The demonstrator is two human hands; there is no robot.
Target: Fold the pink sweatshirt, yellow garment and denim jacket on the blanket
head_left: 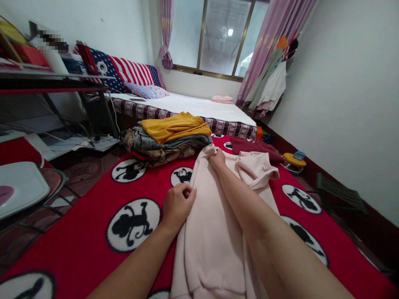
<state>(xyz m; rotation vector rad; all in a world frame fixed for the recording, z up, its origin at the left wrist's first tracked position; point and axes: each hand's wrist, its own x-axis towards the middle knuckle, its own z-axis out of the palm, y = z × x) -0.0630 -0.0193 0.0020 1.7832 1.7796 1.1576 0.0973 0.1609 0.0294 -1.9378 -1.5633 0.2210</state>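
A pale pink sweatshirt (pixel 212 232) lies spread over a red blanket (pixel 90 216) with black monkey figures in white circles. Its left side is folded inward, and a sleeve (pixel 257 168) sits bunched at the right. My right hand (pixel 217 159) reaches to the far end and grips the fabric near the shoulder. At the left edge of the garment my left hand (pixel 179 203) has its fingers curled together against the cloth; whether fabric is pinched in them is hard to see.
Beyond lies a stack of folded clothes topped by a yellow garment (pixel 176 126). A dark red garment (pixel 254 148) rests at the far right of the blanket. A white-topped bed (pixel 193 106) stands under the window, a desk (pixel 56 81) at left, a folding stool (pixel 339 191) at right.
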